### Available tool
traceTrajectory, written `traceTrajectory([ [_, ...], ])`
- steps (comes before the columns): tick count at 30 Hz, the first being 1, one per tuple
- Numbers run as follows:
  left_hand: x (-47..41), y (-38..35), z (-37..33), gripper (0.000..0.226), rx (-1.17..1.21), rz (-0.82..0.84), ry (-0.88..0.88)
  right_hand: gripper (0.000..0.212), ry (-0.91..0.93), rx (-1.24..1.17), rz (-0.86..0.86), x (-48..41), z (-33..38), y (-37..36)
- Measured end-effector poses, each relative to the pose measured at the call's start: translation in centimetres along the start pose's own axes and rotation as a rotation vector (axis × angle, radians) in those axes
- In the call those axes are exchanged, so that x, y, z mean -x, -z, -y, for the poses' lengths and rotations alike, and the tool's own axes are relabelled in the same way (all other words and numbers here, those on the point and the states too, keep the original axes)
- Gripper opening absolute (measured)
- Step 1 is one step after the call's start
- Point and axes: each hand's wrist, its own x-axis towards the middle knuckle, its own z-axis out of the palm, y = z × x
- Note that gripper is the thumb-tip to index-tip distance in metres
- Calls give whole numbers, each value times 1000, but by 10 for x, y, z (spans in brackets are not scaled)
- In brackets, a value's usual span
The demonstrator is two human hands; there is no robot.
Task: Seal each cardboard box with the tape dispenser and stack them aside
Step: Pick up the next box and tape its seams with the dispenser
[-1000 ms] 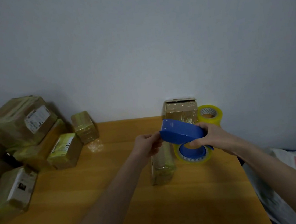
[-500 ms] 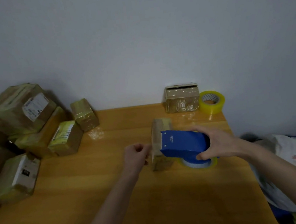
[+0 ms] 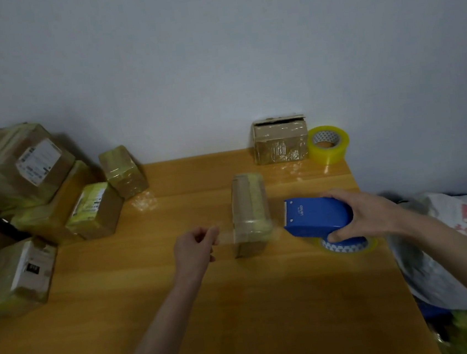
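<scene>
We judge sealing in hand: on the worktop [image 3: 268, 303] the left grip [image 3: 195, 245] pinches a clear tape strip [image 3: 224, 237] stretched across the cardboard box [image 3: 249, 212] from the tape dispenser [image 3: 315, 217] clasped in the right grip [image 3: 370, 214]; next calls for pressing down and cutting.

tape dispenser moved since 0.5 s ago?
Yes. The tape dispenser, held by the right hand, has shifted right: it overlapped the middle box before and now sits clear of its right side.

Two bare forearms [image 3: 166, 313], bare hands [image 3: 195, 245]
</scene>
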Motion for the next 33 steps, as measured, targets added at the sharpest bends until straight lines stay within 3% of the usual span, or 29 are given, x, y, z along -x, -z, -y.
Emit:
traceTrajectory([
  [14, -14, -14, 16, 25, -54, -1, 53, 72, -92, 127, 40, -22, 1, -21],
  [19, -20, -21, 32, 27, -204, 40, 21, 72, -109, 149, 96, -31, 13, -43],
  [23, -23, -25, 44, 16, -254, 101, 22, 72, -109, 102, 108, -40, 25, -59],
  [26, -25, -14, 57, 44, -440, 214, 89, 73, -96, 96, 94, -45, 31, -63],
  [27, -23, -8, 62, 48, -483, 179, 82, 73, -90, 98, 84, -46, 33, -64],
  [28, -21, -3, 65, 47, -487, 90, 29, 73, -86, 96, 74, -47, 34, -65],
  [30, -10, 2, 59, 38, -461, -98, -291, 73, -82, 91, 68, -50, 38, -67],
  [32, -1, -5, 42, 47, -493, -90, -638, 74, -73, 82, 65, -52, 40, -68],
  [33, 3, -11, 34, 57, -542, 6, -741, 75, -65, 79, 62, -53, 41, -67],
])
